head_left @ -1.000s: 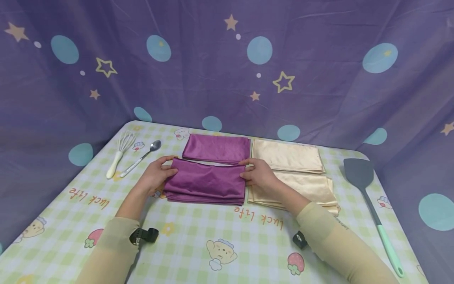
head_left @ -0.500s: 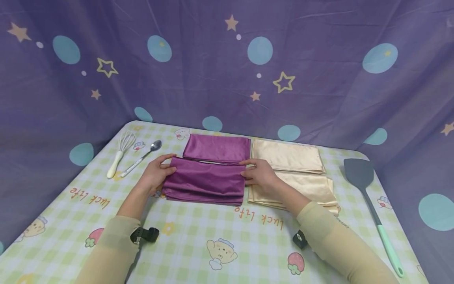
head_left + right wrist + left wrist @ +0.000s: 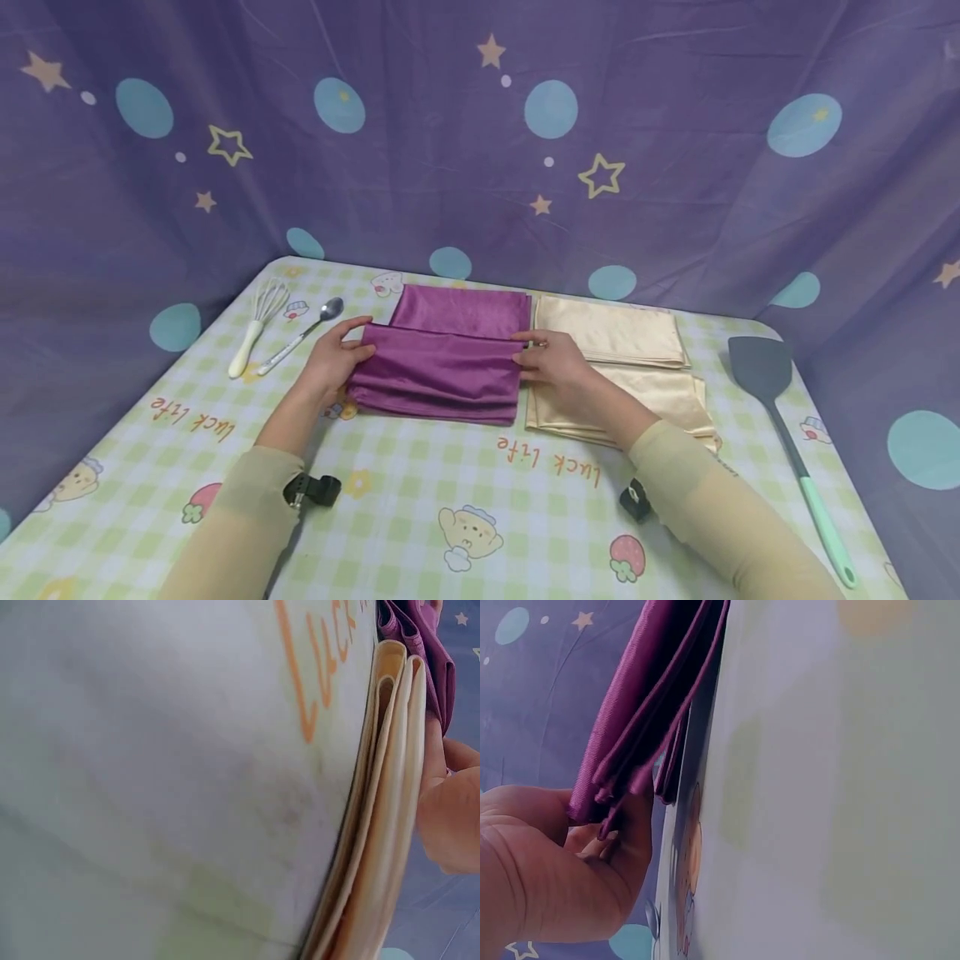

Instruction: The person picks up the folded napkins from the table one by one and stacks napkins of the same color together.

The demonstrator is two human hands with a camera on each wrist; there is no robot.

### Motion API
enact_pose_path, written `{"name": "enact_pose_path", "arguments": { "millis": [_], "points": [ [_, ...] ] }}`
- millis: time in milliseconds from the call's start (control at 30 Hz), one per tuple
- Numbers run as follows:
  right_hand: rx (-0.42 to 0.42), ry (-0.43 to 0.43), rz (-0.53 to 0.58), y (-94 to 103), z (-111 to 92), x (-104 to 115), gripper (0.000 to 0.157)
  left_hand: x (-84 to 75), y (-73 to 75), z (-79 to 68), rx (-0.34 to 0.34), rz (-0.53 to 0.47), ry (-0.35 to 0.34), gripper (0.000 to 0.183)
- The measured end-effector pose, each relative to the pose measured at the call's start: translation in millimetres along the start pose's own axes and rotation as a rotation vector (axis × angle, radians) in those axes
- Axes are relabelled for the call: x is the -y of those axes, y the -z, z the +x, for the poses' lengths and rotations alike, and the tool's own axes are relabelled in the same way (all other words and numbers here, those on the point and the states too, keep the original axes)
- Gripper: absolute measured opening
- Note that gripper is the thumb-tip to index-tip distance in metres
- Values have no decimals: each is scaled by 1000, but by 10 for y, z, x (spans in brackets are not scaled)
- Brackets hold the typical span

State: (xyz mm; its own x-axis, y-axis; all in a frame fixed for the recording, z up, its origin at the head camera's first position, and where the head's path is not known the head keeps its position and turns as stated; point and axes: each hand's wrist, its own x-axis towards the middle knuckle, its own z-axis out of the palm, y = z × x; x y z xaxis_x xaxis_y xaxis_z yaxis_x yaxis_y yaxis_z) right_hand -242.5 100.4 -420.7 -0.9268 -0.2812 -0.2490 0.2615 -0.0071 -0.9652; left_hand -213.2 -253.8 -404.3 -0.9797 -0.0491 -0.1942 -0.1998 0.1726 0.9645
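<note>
Cloth (image 3: pixel 442 375), purple and folded, is pinched by left grip (image 3: pixel 334 363) and right grip (image 3: pixel 558 362).

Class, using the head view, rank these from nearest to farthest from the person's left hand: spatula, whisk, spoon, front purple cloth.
1. Front purple cloth: gripped at its left end by the left hand.
2. Spoon: just left of that hand.
3. Whisk: farther left, beyond the spoon.
4. Spatula: far right side of the table.
</note>
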Motion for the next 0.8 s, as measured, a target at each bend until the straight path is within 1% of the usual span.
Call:
{"name": "enact_pose_path", "arguments": {
  "millis": [167,300,500,567,667,800],
  "points": [
    [-31,22,-47,67,52,41,43,-17,-46,74,-12,6,-19,62],
    [-19,30,-55,116,91,77,44,-31,-72,137,-26,22,-16,61],
    [-20,71,2,151,138,142,42,-77,-105,224,-45,60,-26,60],
    [-18,80,20,157,161,157,42,-88,-112,246,-51,57,-31,60],
    [-24,63,31,169,211,172,43,-99,-117,272,-50,49,-32,61],
    [-41,19,0,196,286,180,45,-114,-122,318,-49,66,-21,61]
  ]
}}
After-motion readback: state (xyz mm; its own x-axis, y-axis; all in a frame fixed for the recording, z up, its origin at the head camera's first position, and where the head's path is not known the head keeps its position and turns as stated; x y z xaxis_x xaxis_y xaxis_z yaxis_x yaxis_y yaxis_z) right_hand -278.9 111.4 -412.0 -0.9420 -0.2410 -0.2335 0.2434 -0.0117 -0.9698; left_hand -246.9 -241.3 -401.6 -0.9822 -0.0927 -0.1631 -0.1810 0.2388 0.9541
